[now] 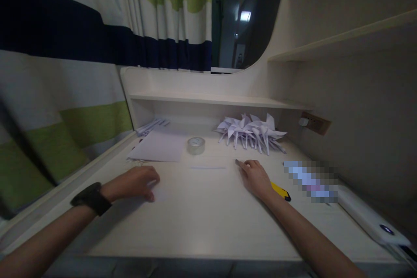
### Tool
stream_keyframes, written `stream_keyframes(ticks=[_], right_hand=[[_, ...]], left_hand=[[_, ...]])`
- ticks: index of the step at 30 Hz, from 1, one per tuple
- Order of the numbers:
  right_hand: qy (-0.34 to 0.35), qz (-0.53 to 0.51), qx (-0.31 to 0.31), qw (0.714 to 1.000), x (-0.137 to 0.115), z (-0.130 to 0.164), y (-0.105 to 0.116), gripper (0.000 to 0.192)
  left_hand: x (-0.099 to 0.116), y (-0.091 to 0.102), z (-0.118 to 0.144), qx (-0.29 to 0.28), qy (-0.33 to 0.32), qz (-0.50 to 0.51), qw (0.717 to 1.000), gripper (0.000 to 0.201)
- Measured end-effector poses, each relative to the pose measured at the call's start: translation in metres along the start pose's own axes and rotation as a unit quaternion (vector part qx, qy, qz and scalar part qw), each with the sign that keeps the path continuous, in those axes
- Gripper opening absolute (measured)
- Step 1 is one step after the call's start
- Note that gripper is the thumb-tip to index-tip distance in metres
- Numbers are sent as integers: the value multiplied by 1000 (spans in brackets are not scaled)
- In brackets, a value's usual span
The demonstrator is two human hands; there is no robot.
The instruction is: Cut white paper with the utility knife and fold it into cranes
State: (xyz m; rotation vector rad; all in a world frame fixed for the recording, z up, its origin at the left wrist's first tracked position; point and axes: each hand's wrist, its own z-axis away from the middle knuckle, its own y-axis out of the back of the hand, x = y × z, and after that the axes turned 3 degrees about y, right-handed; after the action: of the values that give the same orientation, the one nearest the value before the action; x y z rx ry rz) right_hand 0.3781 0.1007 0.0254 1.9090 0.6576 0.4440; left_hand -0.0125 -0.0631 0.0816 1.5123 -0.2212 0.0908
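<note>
My right hand [256, 178] rests on the desk with its fingers wrapped round a yellow utility knife [280, 191]. The knife's metal end pokes out past the fingertips, pointing to the back left. Farther left, my left hand [143, 181], below a black wristwatch, is curled over a small piece of white paper [152, 184]. That paper blends into the pale desk, so its edges are hard to make out. Between the hands and slightly behind them lies a thin white paper strip [207, 167]. A roll of clear tape [196, 146] sits behind the strip.
White paper sheets [159, 145] lie at the back left of the desk [202, 226]. Several white paper pinwheels [250, 130] are heaped at the back right. Along the right wall are a blurred-out item [309, 180] and a long white device [368, 213]. A low shelf [211, 99] spans the back.
</note>
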Motion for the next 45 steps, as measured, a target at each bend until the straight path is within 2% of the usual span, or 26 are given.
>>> stream_keyframes(ticks=[2,5,9,11,16,19,24,27,31,33,36,37,38,40,41,42,45], right_hand=[[48,-30,0,998,-9,-5,0,37],[101,-65,-48,992,-28,-19,1,33],[73,-31,-105,991,-51,-42,-2,26],[54,-11,-113,992,-56,-51,-5,25],[29,11,-93,995,-52,-68,-12,23],[28,14,-84,996,-44,-78,-14,23],[40,-24,-77,996,-30,-89,-19,24],[55,-53,-76,994,-25,-88,-22,25],[78,-100,-69,989,-22,-82,-21,20],[76,-125,-58,988,-24,-79,-18,18],[37,-182,-29,982,-32,-74,-16,28],[12,-218,-19,976,-37,-71,-16,37],[-41,-340,-13,939,-42,-67,-16,42],[-137,-553,-37,821,-54,-57,-13,54],[-154,-608,-58,776,-59,-51,-11,52],[-151,-638,-75,752,-63,-45,-9,46],[-181,-666,-81,719,-71,-31,-1,34]], left_hand=[[1,-3,1,-10,-5,-6,1000,35],[1,-8,-2,-20,26,-5,999,35],[-2,-13,-3,-41,57,-3,998,37],[-3,-13,-1,-45,57,9,997,37],[-3,-11,1,-36,41,39,998,29],[0,-6,-1,-10,12,80,997,22],[19,4,-7,43,1,175,984,28],[37,6,-11,49,17,307,950,33],[60,0,-30,70,41,494,865,39],[69,-7,-46,92,48,557,824,38],[86,-22,-74,127,71,607,781,36],[93,-27,-83,136,74,624,766,35],[100,-32,-91,144,63,639,753,35],[113,-42,-103,185,55,648,737,35],[118,-46,-106,206,55,648,731,36],[123,-50,-109,224,57,647,727,36],[129,-57,-110,253,66,645,718,40]])
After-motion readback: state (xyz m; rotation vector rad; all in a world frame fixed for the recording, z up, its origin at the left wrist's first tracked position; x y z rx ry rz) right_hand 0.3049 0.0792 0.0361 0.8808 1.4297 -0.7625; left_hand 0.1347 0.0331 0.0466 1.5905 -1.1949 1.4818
